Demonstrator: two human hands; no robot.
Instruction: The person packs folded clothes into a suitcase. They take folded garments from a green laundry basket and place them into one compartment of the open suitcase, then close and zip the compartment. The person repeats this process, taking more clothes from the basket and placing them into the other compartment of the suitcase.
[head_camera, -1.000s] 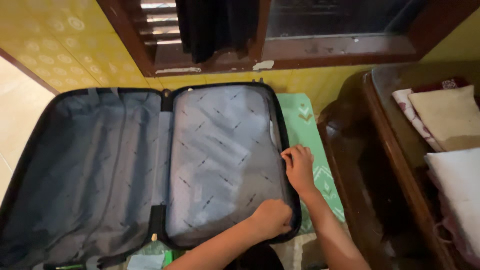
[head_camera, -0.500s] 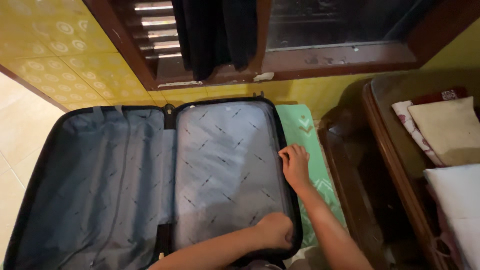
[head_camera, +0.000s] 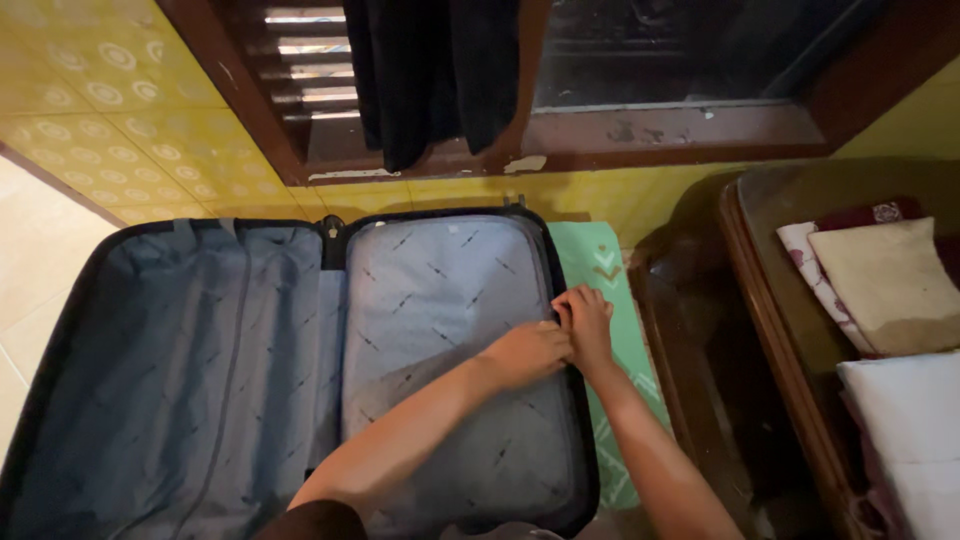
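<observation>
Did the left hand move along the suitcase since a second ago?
Yes. The left hand slid up the suitcase's right edge, from the near corner to beside the right hand.

One open suitcase (head_camera: 200, 400) is seen, laid flat with two halves, both lined in grey fabric. Two hands are counted at its right rim: one left hand (head_camera: 527, 352) and one right hand (head_camera: 587, 325), touching each other. One green mat (head_camera: 610, 300) is seen under the suitcase. One dark garment (head_camera: 430, 70) is hung at one window. Three folded cloths (head_camera: 890, 285) are stacked on one wooden table (head_camera: 760, 300) at the right.
</observation>
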